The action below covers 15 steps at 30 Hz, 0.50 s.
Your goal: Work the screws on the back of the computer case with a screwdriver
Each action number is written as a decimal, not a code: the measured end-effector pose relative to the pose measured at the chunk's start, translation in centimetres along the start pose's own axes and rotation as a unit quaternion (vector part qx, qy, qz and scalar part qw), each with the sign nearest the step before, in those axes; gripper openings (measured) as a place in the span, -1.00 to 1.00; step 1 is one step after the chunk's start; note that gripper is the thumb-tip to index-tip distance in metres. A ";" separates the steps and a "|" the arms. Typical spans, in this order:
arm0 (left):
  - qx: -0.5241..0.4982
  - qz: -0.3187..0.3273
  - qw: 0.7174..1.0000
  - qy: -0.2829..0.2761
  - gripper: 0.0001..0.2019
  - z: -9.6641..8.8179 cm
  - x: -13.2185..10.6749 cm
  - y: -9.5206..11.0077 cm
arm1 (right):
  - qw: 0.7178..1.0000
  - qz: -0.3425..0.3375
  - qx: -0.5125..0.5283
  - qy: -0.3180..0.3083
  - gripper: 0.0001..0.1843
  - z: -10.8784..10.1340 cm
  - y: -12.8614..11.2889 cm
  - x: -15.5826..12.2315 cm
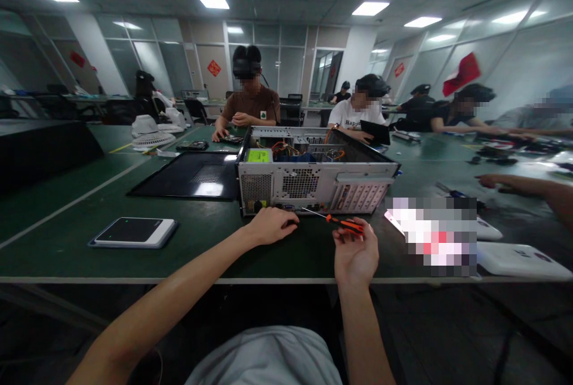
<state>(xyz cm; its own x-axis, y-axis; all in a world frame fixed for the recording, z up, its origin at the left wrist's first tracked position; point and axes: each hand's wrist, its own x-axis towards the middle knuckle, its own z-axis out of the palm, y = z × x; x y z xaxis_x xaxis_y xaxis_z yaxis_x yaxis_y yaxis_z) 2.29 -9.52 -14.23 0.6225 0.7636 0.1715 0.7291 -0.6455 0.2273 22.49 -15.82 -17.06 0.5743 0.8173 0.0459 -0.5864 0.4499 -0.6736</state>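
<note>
A desktop computer case (277, 171) lies on the table with its top uncovered and its back panel facing me; wires and a green-labelled block show inside. In my right hand (358, 256) is a screwdriver (344, 224) with an orange and black handle. Its thin shaft points left, and the tip is by the lower edge of the back panel; I cannot tell if it touches. My left hand (271, 225) rests at the foot of that panel, fingers curled together. What they hold, if anything, is hidden.
A black side panel (188, 176) lies left of the case. Nearer me is a white, dark-screened device (134, 231). At right are a lit, blurred-out screen (430, 236), a white device (523, 259) and another person's hand (496, 182). People sit across the table.
</note>
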 end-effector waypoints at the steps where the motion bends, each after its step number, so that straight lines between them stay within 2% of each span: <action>1: -0.001 0.008 1.000 0.002 -0.73 0.0 0.0 -0.1 | 1.000 -0.002 0.000 0.000 -0.69 0.0 0.0 0.0; 6: 0.018 0.049 0.999 0.014 -0.73 0.2 -0.3 -0.3 | 1.000 -0.019 -0.002 -0.001 -0.68 0.0 0.1 -0.1; 10: 0.074 0.016 0.996 0.047 -0.68 0.5 -0.3 0.0 | 0.999 -0.040 0.001 0.007 -0.70 0.1 0.0 -0.3; 13: 0.129 -0.003 0.987 0.095 -0.73 0.9 0.1 0.2 | 0.998 -0.054 0.007 0.013 -0.71 0.2 -0.1 -0.4; 15: 0.161 0.031 0.974 0.155 -0.74 1.2 0.4 0.2 | 0.998 -0.062 0.010 0.016 -0.72 0.1 -0.1 -0.4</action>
<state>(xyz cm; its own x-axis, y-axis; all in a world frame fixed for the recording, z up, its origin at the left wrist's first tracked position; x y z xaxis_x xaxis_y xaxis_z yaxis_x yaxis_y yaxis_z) 3.01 -9.36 -15.28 0.5879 0.6593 0.4687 0.7758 -0.6237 -0.0958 22.22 -16.16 -16.92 0.6607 0.7434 0.1041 -0.5215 0.5543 -0.6486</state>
